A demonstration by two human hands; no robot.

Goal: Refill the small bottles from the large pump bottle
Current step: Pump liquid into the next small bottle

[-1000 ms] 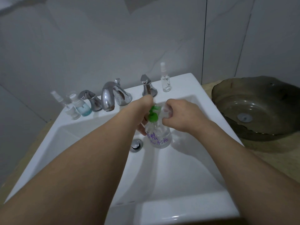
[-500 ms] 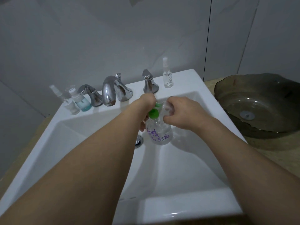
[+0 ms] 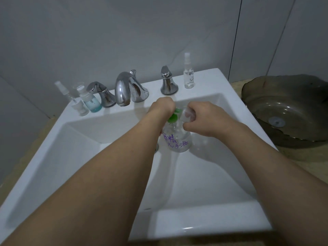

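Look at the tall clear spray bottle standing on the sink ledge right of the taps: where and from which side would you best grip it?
Grip the tall spray bottle round its straight clear body, below the narrow capped nozzle. It stands upright and alone on the sink ledge, with the right tap handle on its left, so coming from the front or right probably suits best.

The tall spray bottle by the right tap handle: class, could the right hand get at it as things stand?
Probably not yet: the right hand holds a small clear bottle. The way to the tall spray bottle looks free.
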